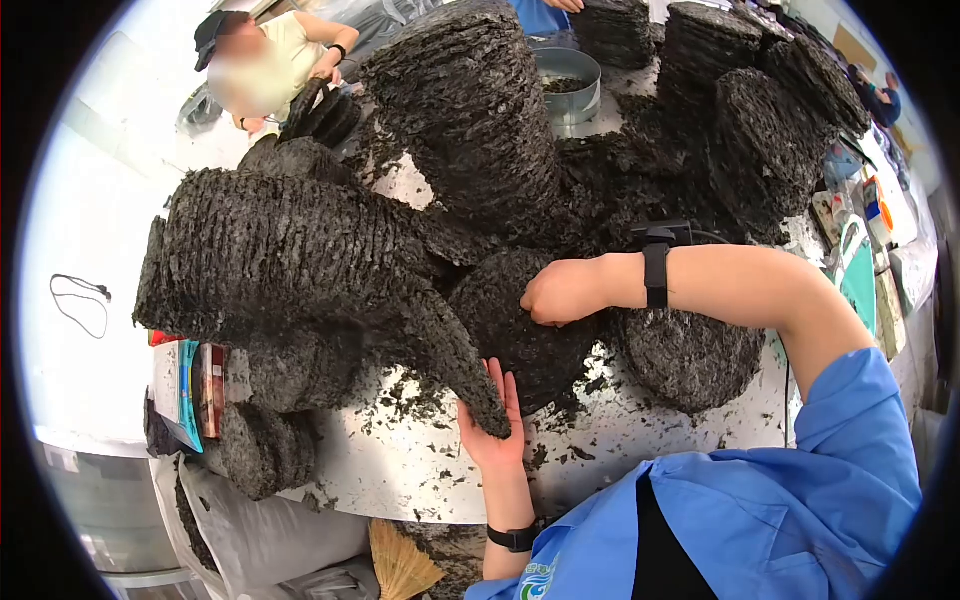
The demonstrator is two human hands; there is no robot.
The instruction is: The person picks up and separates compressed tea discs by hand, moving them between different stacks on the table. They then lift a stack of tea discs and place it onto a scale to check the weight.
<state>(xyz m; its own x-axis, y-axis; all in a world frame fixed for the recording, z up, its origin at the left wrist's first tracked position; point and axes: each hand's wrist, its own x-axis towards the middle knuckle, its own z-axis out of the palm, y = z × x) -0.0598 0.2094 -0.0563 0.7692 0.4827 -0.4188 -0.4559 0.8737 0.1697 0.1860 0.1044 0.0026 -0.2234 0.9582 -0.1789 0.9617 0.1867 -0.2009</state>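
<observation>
The left hand [488,452], grip apart and palm up, meets the drooping end of black, rough, flaky sheets [455,350]. At its one o'clock, the right hand [568,292] curls over a round, black, matted disc [525,345] on the white bench [400,470]; its hold is unclear. Broad palm support should limit crumbling.

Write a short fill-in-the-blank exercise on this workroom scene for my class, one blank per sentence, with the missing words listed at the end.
1. The person's left hand is turned palm ____, with the edge of a dark, rough sheet across it.
2. The fingers of the right hand are curled, not ____.
3. The colour of the person's shirt is ____.
4. On the head, the co-worker at upper left wears a dark ____.

Missing words: up; straight; blue; cap.
</observation>
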